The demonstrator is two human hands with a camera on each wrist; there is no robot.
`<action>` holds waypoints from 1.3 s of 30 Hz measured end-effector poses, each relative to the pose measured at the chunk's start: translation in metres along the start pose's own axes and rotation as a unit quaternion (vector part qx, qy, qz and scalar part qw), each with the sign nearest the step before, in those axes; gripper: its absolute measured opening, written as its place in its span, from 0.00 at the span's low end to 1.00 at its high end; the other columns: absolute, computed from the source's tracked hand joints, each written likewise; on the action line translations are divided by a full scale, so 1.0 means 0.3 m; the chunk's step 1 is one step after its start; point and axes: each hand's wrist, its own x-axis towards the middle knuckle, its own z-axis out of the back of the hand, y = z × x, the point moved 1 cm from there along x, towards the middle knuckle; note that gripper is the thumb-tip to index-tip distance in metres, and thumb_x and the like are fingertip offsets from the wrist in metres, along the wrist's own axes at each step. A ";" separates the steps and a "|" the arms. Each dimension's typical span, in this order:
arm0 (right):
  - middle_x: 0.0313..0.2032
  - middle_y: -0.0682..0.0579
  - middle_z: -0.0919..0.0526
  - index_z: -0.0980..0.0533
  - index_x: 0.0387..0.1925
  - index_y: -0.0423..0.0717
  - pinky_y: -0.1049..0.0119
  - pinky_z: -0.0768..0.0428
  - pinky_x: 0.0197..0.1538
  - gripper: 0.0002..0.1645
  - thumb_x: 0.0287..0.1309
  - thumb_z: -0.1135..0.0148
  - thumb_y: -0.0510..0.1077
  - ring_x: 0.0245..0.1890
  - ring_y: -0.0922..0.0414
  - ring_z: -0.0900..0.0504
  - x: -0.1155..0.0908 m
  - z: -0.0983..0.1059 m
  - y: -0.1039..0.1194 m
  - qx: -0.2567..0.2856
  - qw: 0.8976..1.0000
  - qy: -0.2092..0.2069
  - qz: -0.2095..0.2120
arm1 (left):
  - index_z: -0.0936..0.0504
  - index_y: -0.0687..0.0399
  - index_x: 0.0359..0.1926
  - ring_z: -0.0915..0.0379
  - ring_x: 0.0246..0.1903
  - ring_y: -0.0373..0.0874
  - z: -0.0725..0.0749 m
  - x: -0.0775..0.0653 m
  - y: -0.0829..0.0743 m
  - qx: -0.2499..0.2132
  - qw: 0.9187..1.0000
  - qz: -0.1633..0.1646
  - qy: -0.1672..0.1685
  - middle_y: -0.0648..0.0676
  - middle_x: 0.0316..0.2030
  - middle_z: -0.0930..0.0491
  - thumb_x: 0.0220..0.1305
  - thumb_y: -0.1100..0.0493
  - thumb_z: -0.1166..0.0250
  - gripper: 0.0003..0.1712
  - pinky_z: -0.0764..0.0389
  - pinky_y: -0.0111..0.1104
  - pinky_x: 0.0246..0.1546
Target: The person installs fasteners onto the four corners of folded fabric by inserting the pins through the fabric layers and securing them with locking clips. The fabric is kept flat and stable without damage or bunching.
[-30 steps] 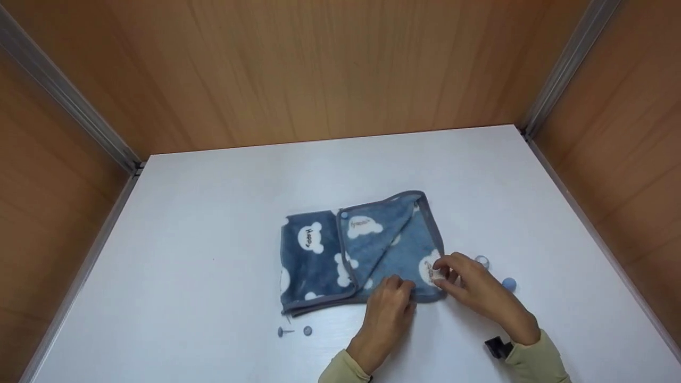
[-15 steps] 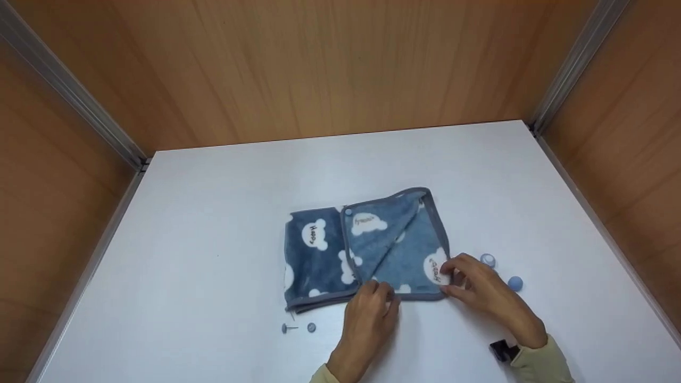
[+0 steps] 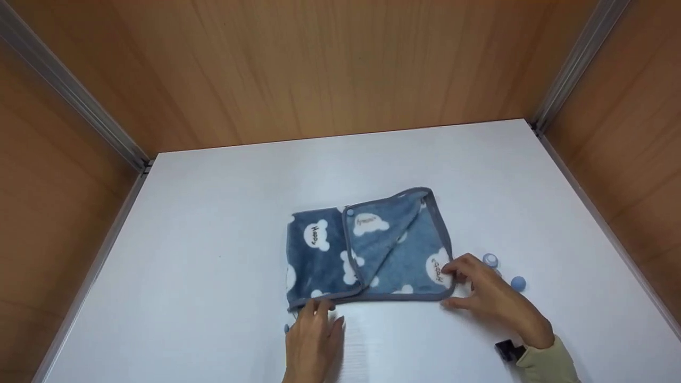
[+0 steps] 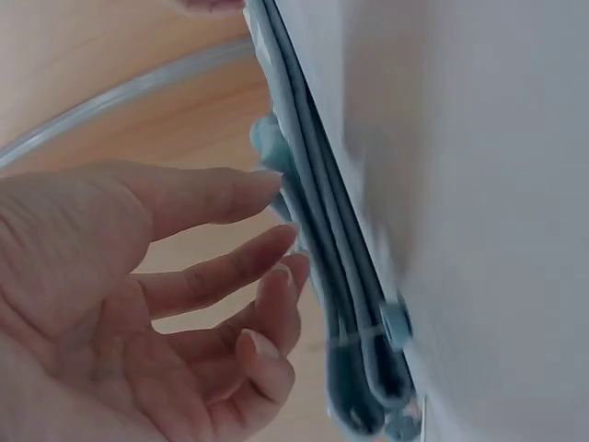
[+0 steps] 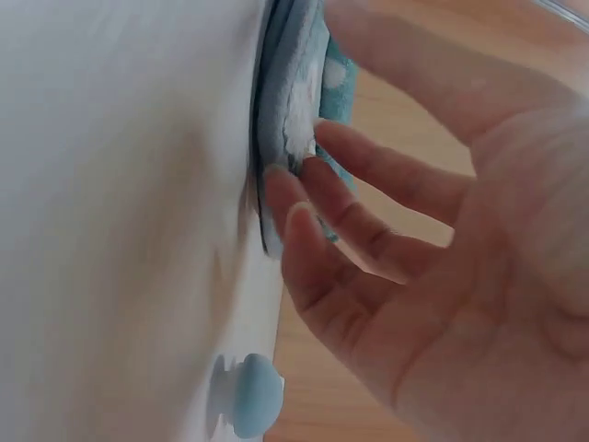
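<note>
A folded blue blanket (image 3: 383,250) with white bear prints and a grey-blue border lies on the white table. My left hand (image 3: 310,340) is at its near left edge, its fingers loosely bent; in the left wrist view they lie beside the stacked layers and grip nothing. By that hand a small blue pin (image 3: 287,328) partly shows, and a round pin head (image 4: 396,322) appears against the fold. My right hand (image 3: 489,292) has its thumb and fingers spread at the near right corner, fingertips touching the border. A small blue round cap (image 3: 350,212) sits on the blanket's upper part.
Right of the right hand stand a pale round knob (image 3: 490,260) and a blue ball-headed knob (image 3: 518,283). A small black object (image 3: 506,350) is at the right cuff. Wooden panels (image 3: 340,69) rise behind and on both sides of the table (image 3: 213,213).
My left hand has moved left along the near edge, from the blanket's middle to its left part, now covering a small round piece. The right hand's thumb has spread away from its fingers.
</note>
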 end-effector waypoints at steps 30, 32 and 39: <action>0.37 0.57 0.23 0.19 0.37 0.49 0.71 0.27 0.30 0.06 0.56 0.34 0.41 0.29 0.66 0.28 0.010 -0.005 -0.018 0.016 0.998 -0.020 0.057 | 0.19 0.58 0.34 0.26 0.24 0.50 0.005 -0.020 0.049 -0.025 0.996 0.072 0.040 0.54 0.31 0.27 0.55 0.68 0.34 0.05 0.27 0.42 0.24; 0.37 0.56 0.22 0.19 0.37 0.48 0.71 0.27 0.29 0.06 0.56 0.34 0.40 0.28 0.66 0.28 0.013 -0.006 -0.018 0.014 0.997 -0.027 0.069 | 0.18 0.56 0.36 0.27 0.23 0.49 0.006 -0.022 0.050 -0.024 0.995 0.086 0.041 0.55 0.32 0.27 0.55 0.68 0.34 0.07 0.27 0.42 0.23; 0.36 0.55 0.22 0.19 0.36 0.47 0.72 0.28 0.28 0.06 0.55 0.34 0.39 0.28 0.66 0.28 0.017 -0.003 -0.014 0.018 0.996 -0.032 0.086 | 0.21 0.60 0.37 0.25 0.26 0.51 0.006 -0.030 0.061 -0.041 0.994 0.095 0.036 0.60 0.36 0.27 0.56 0.72 0.36 0.08 0.26 0.43 0.26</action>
